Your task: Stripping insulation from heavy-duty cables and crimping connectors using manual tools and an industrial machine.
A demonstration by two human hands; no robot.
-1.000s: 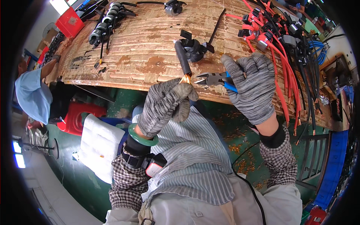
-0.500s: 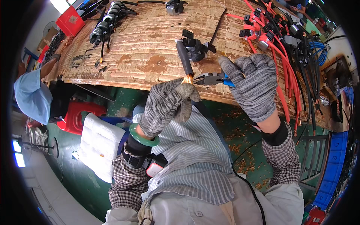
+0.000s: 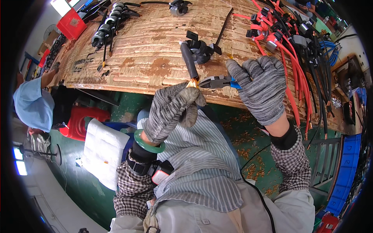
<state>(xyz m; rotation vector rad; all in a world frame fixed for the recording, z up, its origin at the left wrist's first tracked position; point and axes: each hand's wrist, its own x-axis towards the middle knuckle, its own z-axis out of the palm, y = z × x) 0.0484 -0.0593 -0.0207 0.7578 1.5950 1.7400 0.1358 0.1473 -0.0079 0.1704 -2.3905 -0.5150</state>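
Observation:
My left hand [image 3: 173, 106], in a grey knit glove, pinches the bare copper strands [image 3: 192, 83] at the end of a thick black cable [image 3: 189, 62]. The cable runs away from me to a black coiled bundle [image 3: 200, 52] lying on the wooden table [image 3: 143, 54]. My right hand [image 3: 261, 87], gloved alike, is closed around the blue handles of cutting pliers [image 3: 216, 82]. Their jaws point left and reach the strands just beyond my left fingertips. Whether the jaws are closed on the strands I cannot tell.
Red and black cables [image 3: 289, 50] lie heaped at the table's right. Black cables with grey rings [image 3: 107, 31] lie at the far left, near a red bin [image 3: 71, 25]. A person in blue [image 3: 34, 103] is at the left. Copper scraps [image 3: 252, 171] litter the floor; blue crates [image 3: 345, 171] stand at the right.
Both hands, the cable and the pliers keep nearly the same places. The view has shifted very slightly, and the person at the left has moved a little.

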